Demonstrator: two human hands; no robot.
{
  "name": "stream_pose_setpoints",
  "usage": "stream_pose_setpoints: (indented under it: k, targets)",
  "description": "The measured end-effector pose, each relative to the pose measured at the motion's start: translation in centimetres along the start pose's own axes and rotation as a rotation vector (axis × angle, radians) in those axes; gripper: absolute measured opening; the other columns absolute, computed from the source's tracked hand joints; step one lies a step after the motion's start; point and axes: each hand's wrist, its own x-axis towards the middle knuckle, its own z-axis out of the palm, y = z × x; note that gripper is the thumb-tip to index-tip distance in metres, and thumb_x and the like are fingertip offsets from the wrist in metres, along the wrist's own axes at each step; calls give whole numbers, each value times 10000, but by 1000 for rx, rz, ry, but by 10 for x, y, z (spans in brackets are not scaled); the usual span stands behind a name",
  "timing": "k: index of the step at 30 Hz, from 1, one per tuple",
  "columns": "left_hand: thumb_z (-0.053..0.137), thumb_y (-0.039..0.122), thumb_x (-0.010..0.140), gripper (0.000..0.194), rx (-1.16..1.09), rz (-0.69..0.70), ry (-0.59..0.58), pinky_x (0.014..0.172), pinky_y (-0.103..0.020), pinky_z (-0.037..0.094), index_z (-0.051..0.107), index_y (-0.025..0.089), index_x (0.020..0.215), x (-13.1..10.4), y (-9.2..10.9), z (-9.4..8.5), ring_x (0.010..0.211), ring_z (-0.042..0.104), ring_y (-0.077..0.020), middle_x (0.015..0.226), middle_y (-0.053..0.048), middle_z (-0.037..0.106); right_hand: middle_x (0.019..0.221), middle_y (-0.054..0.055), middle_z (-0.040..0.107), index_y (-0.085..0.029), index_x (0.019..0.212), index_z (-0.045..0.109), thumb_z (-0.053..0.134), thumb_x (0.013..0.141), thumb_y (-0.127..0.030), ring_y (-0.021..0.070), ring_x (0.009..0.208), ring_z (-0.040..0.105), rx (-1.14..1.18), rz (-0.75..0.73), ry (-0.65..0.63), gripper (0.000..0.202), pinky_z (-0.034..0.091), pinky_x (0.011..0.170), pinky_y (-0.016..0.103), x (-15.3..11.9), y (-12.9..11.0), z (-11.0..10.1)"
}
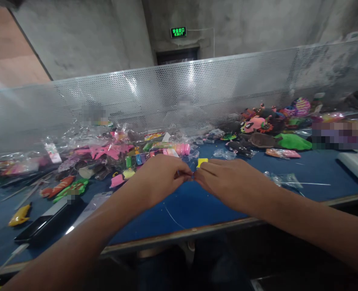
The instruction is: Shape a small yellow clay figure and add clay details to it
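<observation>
Over the blue tabletop [163,218], my left hand [162,173] and my right hand [224,176] meet at their fingertips. Both are closed in a pinch. Whatever lies between the fingertips is too small or too hidden to name. A small yellow piece [202,163] shows just beyond my right fingers; whether they touch it I cannot tell. Close to my left hand lie a pink piece [116,180], a pale yellow piece [128,173] and small green and blue pieces.
A phone [45,220] with a white cable lies at the left beside a yellow toy [20,215]. Pink toys [106,151] and clear bags are heaped behind. Dark and green soft toys [294,141] lie at the right, near a white case [357,165]. A perforated metal screen [179,89] stands behind.
</observation>
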Motion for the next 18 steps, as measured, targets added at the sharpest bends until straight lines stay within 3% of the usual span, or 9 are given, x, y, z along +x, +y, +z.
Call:
stream_pose_setpoints:
  k: [7, 10, 12, 15, 18]
  targets:
    - [586, 257, 794, 197, -244, -133, -209, 513, -218, 362, 776, 211, 774, 3, -6, -4, 557, 565, -109, 612, 18, 687, 792, 94, 659, -130, 960, 671, 454, 948, -89, 183, 744, 581, -135, -193, 36, 220, 404, 582, 285, -4, -4, 4]
    - [579, 250, 791, 201, -302, -164, -290, 517, -216, 372, 754, 199, 705, 6, -17, -3, 546, 555, -99, 592, 16, 662, 795, 81, 671, -144, 947, 673, 447, 958, -90, 177, 746, 576, -141, -286, 33, 233, 384, 594, 287, 1, 5, 9]
    - [576, 244, 792, 194, -388, -188, -307, 551, -218, 421, 750, 195, 722, 12, -28, 1, 585, 595, -108, 639, -1, 683, 824, 83, 679, -150, 938, 674, 458, 947, -80, 177, 763, 571, -124, -271, -2, 228, 376, 616, 290, 9, 16, 15]
    - [601, 303, 801, 190, -495, -243, -182, 590, -239, 485, 737, 180, 752, 24, -53, 14, 617, 637, -129, 680, -33, 697, 905, 103, 689, -139, 978, 676, 462, 944, -94, 180, 812, 578, -67, -76, -38, 221, 362, 651, 290, 30, 41, 32]
    - [674, 311, 767, 212, -592, -321, 110, 621, -263, 519, 717, 171, 920, 38, -82, 37, 617, 648, -133, 761, -49, 717, 942, 86, 702, -146, 927, 682, 451, 980, -220, 170, 821, 587, 123, 191, -65, 248, 334, 645, 271, 53, 69, 61]
